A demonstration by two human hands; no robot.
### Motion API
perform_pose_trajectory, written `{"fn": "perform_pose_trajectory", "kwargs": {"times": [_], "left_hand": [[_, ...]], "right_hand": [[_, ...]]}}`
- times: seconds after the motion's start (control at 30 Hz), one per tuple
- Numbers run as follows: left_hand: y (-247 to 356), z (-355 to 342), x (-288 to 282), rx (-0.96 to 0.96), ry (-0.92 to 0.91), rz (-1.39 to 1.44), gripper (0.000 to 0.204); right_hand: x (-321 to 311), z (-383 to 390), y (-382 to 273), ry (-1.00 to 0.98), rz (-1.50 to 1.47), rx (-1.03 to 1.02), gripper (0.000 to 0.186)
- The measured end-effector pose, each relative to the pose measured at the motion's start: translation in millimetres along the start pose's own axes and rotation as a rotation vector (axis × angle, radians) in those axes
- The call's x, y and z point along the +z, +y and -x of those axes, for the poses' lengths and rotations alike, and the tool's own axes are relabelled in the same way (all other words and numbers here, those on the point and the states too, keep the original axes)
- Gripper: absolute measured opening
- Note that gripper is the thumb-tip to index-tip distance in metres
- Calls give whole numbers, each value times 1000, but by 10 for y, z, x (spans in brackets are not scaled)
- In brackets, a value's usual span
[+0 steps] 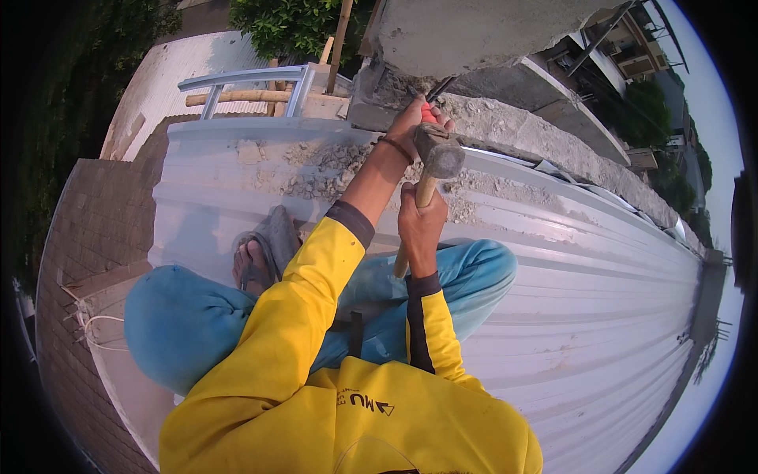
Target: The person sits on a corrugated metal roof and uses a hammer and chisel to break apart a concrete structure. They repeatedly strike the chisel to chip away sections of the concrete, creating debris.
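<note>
In my left hand (pixel 407 126) is a chisel with a red grip (pixel 428 114); its dark shaft points up toward a rough concrete block (pixel 458 35), and its tip is hard to make out. My right hand (pixel 422 217) is closed round the wooden handle of a hammer (pixel 426 191). The blocky metal hammer head is right beside the left hand and the chisel's grip, hiding part of them. Whether head and chisel touch, I cannot tell. Broken concrete rubble (pixel 324 170) lies just left of my left forearm.
I sit on a ribbed metal roof (pixel 568 308), legs bent, a sandalled foot (pixel 254 265) near the rubble. A broken concrete ledge (pixel 545 146) runs along the roof's far edge. Metal channel framing (pixel 241 77) and a bamboo pole (pixel 229 98) stand far left. A brown tiled roof (pixel 91 237) slopes at left.
</note>
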State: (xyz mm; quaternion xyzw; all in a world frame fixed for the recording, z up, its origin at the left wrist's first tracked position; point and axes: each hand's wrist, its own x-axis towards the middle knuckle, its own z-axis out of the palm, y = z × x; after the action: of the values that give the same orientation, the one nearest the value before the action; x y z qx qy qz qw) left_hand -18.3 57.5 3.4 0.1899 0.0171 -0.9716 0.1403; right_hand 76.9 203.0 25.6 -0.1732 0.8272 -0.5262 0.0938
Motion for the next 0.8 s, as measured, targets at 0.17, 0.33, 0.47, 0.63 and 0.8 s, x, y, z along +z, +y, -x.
{"fn": "perform_pose_trajectory", "kwargs": {"times": [0.17,0.33,0.47,0.63,0.8], "left_hand": [[23,-7,-71,-1,40,39,26],[30,-68,-43,23,5,45,20],[50,-50,-58,24,-32,0,26],[100,6,-121,-47,-21,58,21],[68,-41,-44,-2,62,33,19]], "right_hand": [[-330,295,-430,95,-230,-234,21],[-490,191,-786,233,-696,-768,27],[-97,-121,-157,106,-97,-150,23],[-175,45,75,-16,-320,115,18],[-633,235,-664,199,-677,-360,26]]}}
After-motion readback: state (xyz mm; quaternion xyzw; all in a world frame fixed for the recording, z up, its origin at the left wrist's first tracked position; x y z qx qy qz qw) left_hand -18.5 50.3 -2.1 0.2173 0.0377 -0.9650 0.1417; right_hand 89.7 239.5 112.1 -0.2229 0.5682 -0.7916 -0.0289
